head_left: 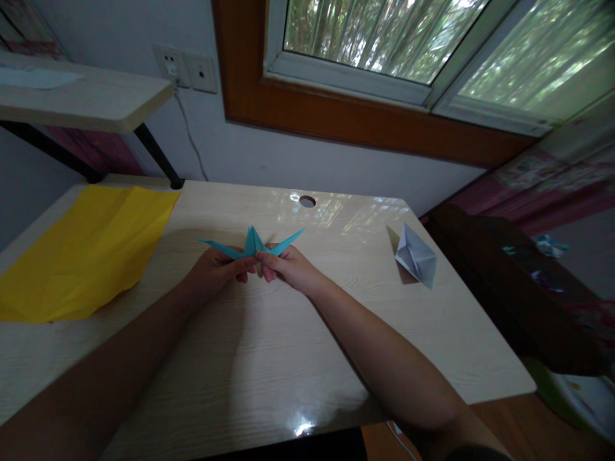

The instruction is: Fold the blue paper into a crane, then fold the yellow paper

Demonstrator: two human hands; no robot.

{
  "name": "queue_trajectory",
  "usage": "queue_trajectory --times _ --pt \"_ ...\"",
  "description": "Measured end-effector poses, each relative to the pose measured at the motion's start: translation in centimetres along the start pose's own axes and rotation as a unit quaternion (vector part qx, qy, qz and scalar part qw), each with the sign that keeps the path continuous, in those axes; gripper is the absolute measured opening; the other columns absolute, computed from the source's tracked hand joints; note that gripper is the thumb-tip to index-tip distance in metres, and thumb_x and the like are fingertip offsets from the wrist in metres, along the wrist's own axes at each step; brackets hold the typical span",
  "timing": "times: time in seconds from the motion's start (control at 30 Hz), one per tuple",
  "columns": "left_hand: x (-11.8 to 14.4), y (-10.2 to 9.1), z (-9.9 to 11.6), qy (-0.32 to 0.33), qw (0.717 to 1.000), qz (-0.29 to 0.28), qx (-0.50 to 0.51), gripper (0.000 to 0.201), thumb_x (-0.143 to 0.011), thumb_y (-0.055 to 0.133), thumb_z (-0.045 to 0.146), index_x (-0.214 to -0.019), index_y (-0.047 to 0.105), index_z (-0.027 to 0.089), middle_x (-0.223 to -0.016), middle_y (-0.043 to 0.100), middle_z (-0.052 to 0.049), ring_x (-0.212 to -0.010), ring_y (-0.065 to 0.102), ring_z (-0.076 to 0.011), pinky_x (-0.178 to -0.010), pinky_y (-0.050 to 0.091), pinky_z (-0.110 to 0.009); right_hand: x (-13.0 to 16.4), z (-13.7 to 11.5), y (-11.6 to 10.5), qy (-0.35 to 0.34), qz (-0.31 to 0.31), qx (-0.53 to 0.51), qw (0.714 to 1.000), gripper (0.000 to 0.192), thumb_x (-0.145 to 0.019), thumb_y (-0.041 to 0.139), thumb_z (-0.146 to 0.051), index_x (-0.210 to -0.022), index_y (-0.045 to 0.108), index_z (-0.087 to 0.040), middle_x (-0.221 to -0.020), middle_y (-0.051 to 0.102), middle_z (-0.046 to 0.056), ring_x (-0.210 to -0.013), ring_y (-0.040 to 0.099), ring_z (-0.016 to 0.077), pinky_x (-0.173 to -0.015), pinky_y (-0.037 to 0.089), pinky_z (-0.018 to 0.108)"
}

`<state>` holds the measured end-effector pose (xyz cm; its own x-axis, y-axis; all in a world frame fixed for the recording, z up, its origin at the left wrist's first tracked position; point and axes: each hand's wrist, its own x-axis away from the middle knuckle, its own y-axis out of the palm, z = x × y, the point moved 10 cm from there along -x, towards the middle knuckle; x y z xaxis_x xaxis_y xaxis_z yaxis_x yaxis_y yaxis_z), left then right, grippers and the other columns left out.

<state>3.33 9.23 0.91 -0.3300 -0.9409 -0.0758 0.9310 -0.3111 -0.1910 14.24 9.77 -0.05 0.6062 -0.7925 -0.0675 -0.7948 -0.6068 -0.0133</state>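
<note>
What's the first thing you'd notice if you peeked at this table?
Probably the folded blue paper figure with pointy wings, pinched between the left hand and right hand at the middle of the table. Next, the big yellow sheet lying flat at the left, and a small white folded paper at the right.

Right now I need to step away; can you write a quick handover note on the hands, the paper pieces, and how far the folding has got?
Left hand and right hand: both pinch the teal paper model from below, just above the desk.
Yellow sheet: lies creased and opened out at the desk's left.
White model: folded, stands at the right.
Done: teal piece has long points out to each side and a centre peak.
Left: its final shaping, probably; yellow sheet not folded up.
</note>
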Motion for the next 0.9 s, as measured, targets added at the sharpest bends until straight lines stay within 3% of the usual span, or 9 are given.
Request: queue_trajectory --times 0.2,0.43,0.63,0.9 --pt "0.1 0.5 -0.9 -0.029 0.999 -0.036 -0.002 0.04 -0.085 0.071 0.052 -0.067 0.072 0.017 -0.056 0.068 -0.002 -0.052 0.062 -0.013 -0.053 0.049 -0.022 0.2 0.1 -0.3 0.003 0.013 -0.029 0.999 0.053 -0.087 0.065 -0.066 -0.064 0.057 -0.019 -0.05 0.049 -0.006 -0.047 0.041 0.009 -0.052 0.033 0.025" --pt "0.0 1.1 -0.5 -0.005 0.998 -0.068 -0.008 0.037 -0.087 0.07 0.052 -0.073 0.073 0.018 -0.065 0.072 -0.002 -0.062 0.067 -0.0154 -0.063 0.053 -0.024 0.2 0.5 -0.1 0.004 0.004 -0.017 1.0 0.052 -0.089 0.064 -0.064 -0.064 0.056 -0.019 -0.053 0.048 -0.005 -0.049 0.041 0.0091 -0.053 0.032 0.025" --pt "0.3 1.6 -0.2 0.005 0.994 -0.109 0.017 0.036 -0.087 0.071 0.05 -0.074 0.074 0.016 -0.076 0.075 -0.007 -0.074 0.071 -0.0201 -0.071 0.055 -0.029 0.1 0.2 1.6 -0.015 -0.045 -0.068 0.997 0.058 -0.088 0.064 -0.067 -0.057 0.051 -0.02 -0.062 0.055 -0.001 -0.063 0.053 0.0139 -0.06 0.04 0.027" --pt "0.6 2.3 -0.1 -0.021 0.989 -0.133 0.066 0.027 -0.09 0.068 0.04 -0.081 0.078 0.016 -0.076 0.075 -0.006 -0.078 0.071 -0.0231 -0.076 0.055 -0.033 0.3 0.5 1.8 -0.007 -0.035 -0.107 0.994 0.06 -0.088 0.067 -0.062 -0.05 0.045 -0.021 -0.062 0.055 0.0 -0.066 0.056 0.0151 -0.062 0.039 0.029"
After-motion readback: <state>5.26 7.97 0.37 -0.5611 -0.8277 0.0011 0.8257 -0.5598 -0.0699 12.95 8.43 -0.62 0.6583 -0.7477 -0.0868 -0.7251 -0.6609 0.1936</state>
